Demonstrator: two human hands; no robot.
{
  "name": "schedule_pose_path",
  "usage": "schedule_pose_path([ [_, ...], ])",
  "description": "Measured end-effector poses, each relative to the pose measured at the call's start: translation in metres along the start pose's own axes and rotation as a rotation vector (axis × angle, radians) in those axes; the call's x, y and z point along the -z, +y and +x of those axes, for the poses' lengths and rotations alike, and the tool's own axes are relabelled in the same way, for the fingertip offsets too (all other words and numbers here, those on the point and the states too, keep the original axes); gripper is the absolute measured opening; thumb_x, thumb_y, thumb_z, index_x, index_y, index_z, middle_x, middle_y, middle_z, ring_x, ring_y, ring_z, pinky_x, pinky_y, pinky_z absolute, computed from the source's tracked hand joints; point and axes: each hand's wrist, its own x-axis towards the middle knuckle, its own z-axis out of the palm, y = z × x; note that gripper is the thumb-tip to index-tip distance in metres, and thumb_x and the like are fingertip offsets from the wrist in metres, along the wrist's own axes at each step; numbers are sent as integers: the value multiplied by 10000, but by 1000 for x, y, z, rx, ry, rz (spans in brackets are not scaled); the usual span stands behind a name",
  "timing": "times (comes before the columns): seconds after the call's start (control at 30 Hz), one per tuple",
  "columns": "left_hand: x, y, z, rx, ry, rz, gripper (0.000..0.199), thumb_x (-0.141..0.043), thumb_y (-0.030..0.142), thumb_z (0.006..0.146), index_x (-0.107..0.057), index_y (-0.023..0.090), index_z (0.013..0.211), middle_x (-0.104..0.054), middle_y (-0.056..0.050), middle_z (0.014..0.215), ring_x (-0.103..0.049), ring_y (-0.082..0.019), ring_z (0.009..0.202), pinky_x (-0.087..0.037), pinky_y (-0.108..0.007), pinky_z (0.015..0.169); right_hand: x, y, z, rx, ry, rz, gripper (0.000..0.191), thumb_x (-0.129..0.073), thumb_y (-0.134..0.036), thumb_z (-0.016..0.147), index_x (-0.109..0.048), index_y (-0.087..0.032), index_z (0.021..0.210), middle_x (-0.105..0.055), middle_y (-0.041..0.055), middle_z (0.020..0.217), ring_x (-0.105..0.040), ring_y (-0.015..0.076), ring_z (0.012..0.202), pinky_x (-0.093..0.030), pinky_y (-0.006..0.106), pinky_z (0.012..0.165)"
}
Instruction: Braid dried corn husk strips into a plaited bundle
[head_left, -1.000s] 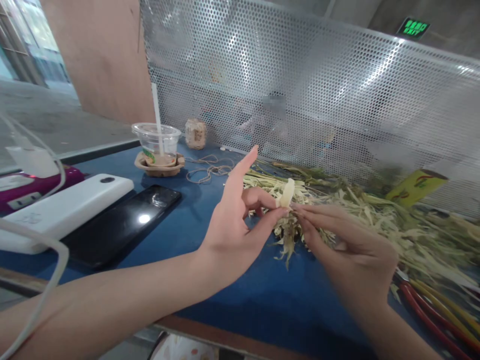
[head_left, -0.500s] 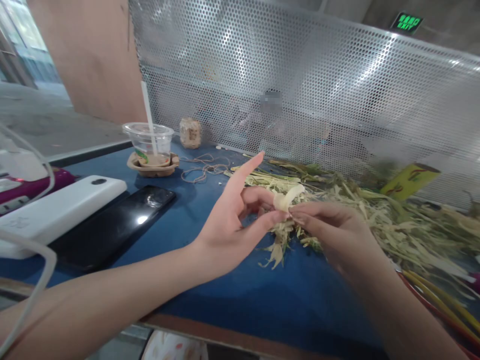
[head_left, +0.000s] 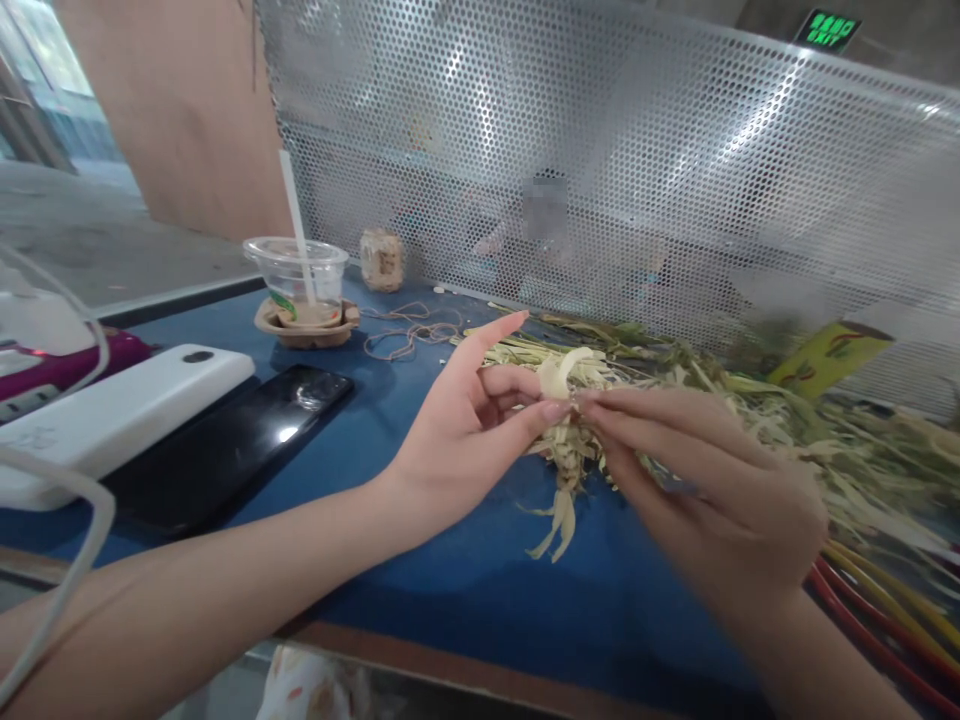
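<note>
My left hand (head_left: 461, 435) pinches a pale yellow, curled strip of plant husk (head_left: 556, 376) between thumb and a bent finger, with its index finger stretched out. From the right, the fingertips of my right hand (head_left: 720, 480) are pressed together at the lower end of the same strip. Exactly what those fingertips grip is partly hidden. Behind and under the hands lies a heap of pale, shredded husk strips (head_left: 795, 425), and a few ragged ends (head_left: 559, 520) hang toward me over the blue table (head_left: 480, 620).
At left lie a black phone (head_left: 247, 440), a white power bank (head_left: 135, 410) and a white cable (head_left: 97, 540). Farther back are a plastic cup (head_left: 296, 275) with a straw, thin string (head_left: 412, 330) and a small jar (head_left: 382, 260). A perforated metal screen (head_left: 450, 130) closes off the back.
My right hand has turned and risen, its back now more in view and its fingers straighter. The curled strip has shifted slightly left. My left hand has hardly moved.
</note>
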Motion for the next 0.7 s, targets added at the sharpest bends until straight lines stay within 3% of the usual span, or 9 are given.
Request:
schedule_pose_path([
  [0.1, 0, 0, 1, 16, 21, -1, 618, -602, 38, 704, -331, 125, 1253, -539, 67, 599, -503, -56, 547, -427, -148, 508, 1, 2, 1, 57, -36, 5, 237, -618, -103, 717, -661, -252, 897, -690, 23, 897, -637, 181, 784, -501, 338, 717],
  [0.37, 3, -8, -1, -104, 2, 135, 702, -630, 100, 705, -255, 113, 1299, -525, 61, 606, -490, -68, 519, -418, -176, 486, -7, 7, -1, 12, 15, 45, 131, -659, -128, 696, -659, -235, 770, -691, 7, 770, -632, 164, 714, -499, 313, 666],
  [0.5, 5, -14, -1, -135, -50, 223, 709, -603, 106, 726, -213, 124, 1319, -525, 50, 632, -512, -81, 566, -433, -194, 534, -8, 10, -1, 92, 24, -114, 77, -660, -158, 696, -633, -221, 730, -686, 9, 735, -616, 177, 713, -451, 334, 687],
  [0.6, 7, -20, -1, -167, -75, 296, 704, -576, 99, 740, -194, 152, 1328, -528, 46, 643, -518, -86, 586, -433, -206, 561, -5, 13, 2, 213, -46, -259, 44, -631, -192, 723, -591, -211, 724, -675, 12, 732, -595, 181, 720, -400, 345, 711],
  [0.7, 8, -25, -1, -178, -101, 351, 685, -554, 106, 755, -191, 184, 1331, -532, 42, 659, -523, -89, 606, -424, -210, 572, -2, 15, 7, 292, -222, -329, 77, -547, -199, 775, -540, -201, 699, -646, 6, 688, -563, 167, 677, -346, 357, 739],
])
